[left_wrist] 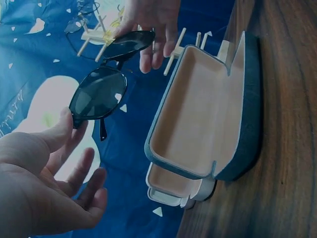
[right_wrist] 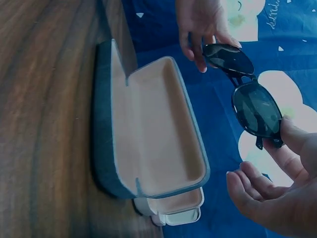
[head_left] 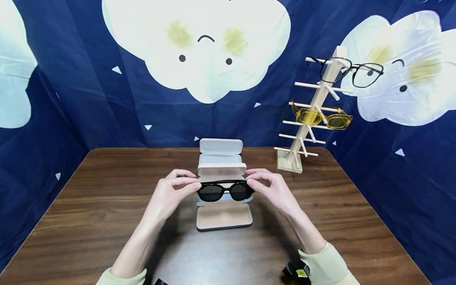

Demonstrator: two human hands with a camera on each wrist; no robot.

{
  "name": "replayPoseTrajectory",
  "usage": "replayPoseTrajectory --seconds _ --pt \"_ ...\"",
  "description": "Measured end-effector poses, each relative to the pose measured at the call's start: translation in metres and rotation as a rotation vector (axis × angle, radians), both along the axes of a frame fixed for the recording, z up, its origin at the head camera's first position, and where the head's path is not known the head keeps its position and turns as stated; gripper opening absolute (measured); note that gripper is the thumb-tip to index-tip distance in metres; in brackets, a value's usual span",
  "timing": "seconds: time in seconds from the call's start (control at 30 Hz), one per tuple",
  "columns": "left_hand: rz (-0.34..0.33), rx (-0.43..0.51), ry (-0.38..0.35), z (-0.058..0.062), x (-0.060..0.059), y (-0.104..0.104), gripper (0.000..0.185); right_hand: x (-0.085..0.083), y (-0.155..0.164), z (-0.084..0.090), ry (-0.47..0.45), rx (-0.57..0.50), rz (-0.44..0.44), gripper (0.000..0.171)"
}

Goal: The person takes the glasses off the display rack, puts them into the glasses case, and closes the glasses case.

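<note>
Black sunglasses (head_left: 213,192) are up in the air between both hands. Left hand (head_left: 172,189) pinches one end of the frame, right hand (head_left: 268,188) the other. Each wrist view confirms thumb and index finger pinching, remaining fingers loosely curved and off the frame.

Head view has the sunglasses overlapping the row of cases; wrist views show a clear gap to the nearest one — an open eyeglass case (left_wrist: 190,104), peach lining. Its dark teal shell reads properly only from the wrists. Pale cases (head_left: 221,147) behind it, also open; head view shows their lids best.

Head only: full wooden display stand (head_left: 318,99) at the table's (head_left: 117,190) far right, black-framed eyeglasses (head_left: 355,67) up top, yellow sunglasses (head_left: 336,121) lower. Wrist views crop it.
</note>
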State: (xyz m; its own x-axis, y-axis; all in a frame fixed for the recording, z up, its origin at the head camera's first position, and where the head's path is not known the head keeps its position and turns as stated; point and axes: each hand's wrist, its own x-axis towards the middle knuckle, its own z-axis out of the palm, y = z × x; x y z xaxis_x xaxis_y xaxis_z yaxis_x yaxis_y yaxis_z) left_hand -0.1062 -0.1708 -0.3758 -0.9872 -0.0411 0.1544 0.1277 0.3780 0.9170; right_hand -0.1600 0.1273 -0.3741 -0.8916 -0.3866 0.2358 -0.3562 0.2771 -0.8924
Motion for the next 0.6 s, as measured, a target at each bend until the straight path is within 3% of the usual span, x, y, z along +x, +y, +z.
replayPoseTrajectory --seconds 0.27,0.6 --pt "-0.009 -0.065 -0.089 -0.002 0.007 -0.002 0.024 0.002 0.001 -0.009 -0.041 0.023 0.003 0.013" --pt "-0.045 -0.147 -0.136 -0.010 0.010 -0.004 0.019 0.004 0.006 -0.020 -0.086 0.050 0.008 0.013"
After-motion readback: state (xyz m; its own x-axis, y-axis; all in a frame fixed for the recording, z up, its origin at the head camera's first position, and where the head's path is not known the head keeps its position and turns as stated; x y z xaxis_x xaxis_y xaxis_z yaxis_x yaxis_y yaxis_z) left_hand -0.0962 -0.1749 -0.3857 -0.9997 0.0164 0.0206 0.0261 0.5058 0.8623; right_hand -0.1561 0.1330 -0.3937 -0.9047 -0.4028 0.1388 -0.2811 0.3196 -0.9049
